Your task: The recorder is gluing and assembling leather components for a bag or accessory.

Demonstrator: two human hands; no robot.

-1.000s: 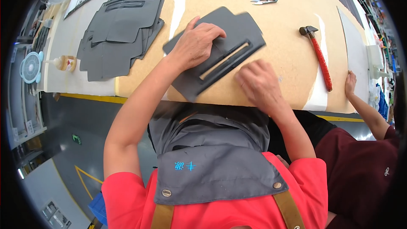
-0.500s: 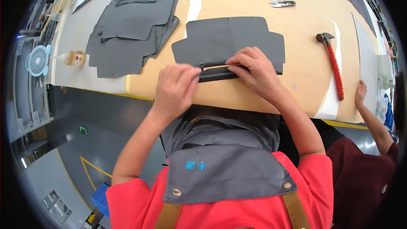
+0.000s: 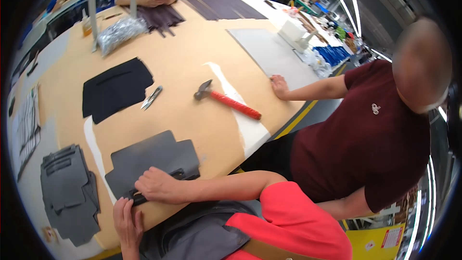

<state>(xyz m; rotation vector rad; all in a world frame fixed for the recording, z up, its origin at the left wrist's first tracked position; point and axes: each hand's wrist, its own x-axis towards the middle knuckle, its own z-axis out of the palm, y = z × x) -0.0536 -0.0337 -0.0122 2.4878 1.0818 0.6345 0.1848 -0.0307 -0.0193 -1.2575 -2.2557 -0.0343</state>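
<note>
Note grey panel (image 3: 154,156) laid flat on the bench (image 3: 178,62), close to the near rim, with slotted edge turned toward the body and dark strip (image 3: 139,201) running along that edge. Find right hand (image 3: 159,184) curled over the strip, knuckles up, hiding part of the slot (image 3: 179,174); cannot tell whether pinching or only pressing, with fingertips out of sight. Find left hand (image 3: 127,221) at the strip's left end, with fingers bunched close and tips near the panel's corner; cannot tell how firmly closed, if at all. Record hands as near each other, not clasped. Judge present handwork as centred on the strip. For a good result, steady the left end lightly, press with the right in short, even passes, and hold the strip parallel to the slot. Avoid tugging: likely to bow the sheet or skew the opening. Support the near edge fully on the bench, against bending over the rim. Check both ends for lifting before letting go. Leave undisturbed, to the left, stack of grey panels (image 3: 72,183), similar in look. Note, beyond, black panels (image 3: 115,89) with thread snips (image 3: 152,97) just beside, then red-handled hammer (image 3: 236,105) farther right. See also, well apart, co-worker's hand (image 3: 279,86) at bench edge.
</note>
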